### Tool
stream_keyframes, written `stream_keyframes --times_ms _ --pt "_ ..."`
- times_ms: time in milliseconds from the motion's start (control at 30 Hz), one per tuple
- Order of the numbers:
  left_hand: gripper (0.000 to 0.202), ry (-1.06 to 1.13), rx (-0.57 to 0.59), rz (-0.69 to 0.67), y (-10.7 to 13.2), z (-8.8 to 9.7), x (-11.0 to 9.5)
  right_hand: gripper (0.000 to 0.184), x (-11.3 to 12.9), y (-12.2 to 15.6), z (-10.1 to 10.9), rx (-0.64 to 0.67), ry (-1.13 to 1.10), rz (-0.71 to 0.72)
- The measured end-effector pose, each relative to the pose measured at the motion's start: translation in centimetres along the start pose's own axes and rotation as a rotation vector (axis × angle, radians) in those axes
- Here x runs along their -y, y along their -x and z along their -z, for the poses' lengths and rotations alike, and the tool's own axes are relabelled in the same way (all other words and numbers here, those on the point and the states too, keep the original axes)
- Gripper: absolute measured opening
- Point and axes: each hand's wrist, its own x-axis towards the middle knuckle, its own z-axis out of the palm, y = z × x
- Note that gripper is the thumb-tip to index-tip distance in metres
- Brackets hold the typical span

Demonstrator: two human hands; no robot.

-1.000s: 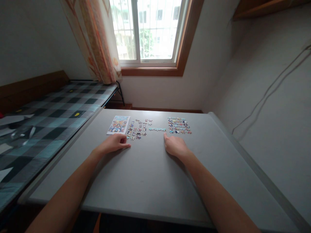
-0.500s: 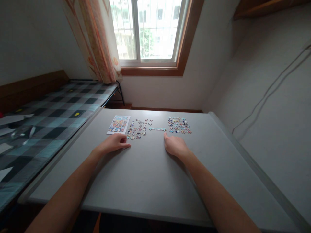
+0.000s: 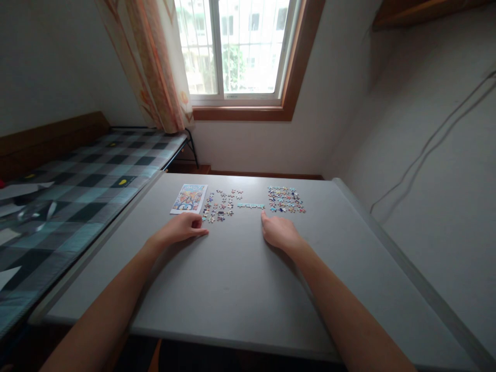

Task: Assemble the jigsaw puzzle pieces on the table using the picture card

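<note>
My left hand (image 3: 181, 227) rests on the table at the lower edge of a printed picture sheet (image 3: 188, 199). Its fingers are curled and the thumb stretches apart from them, with nothing seen between. Just right of it lies a group of loose jigsaw puzzle pieces (image 3: 219, 206). A joined strip of light-green puzzle pieces (image 3: 250, 206) lies in the middle. My right hand (image 3: 281, 231) has its index finger stretched to the strip's right end, touching or almost touching it; the other fingers are bent and partly hidden. Behind this hand is a second group of loose pieces (image 3: 287, 199).
The grey table (image 3: 232, 289) has a raised edge along the right wall. On the left stands a bed (image 3: 85, 170) with a checked cover, papers and a clear plastic item on it. A window (image 3: 236, 51) with a curtain (image 3: 155, 67) is ahead; a cable (image 3: 426, 142) hangs on the right wall.
</note>
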Motion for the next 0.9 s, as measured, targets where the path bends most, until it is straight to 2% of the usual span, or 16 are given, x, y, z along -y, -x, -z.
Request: stream_keyframes --times_ms 633,900 --pt "0.044 -0.013 0.015 -0.01 -0.05 -0.09 0.28 0.055 -0.07 0.12 0.15 -0.007 0.016 0.017" --pt "0.042 0.002 0.008 0.005 -0.03 -0.12 0.14 0.053 0.65 -0.65 -0.69 -0.136 0.021 0.093"
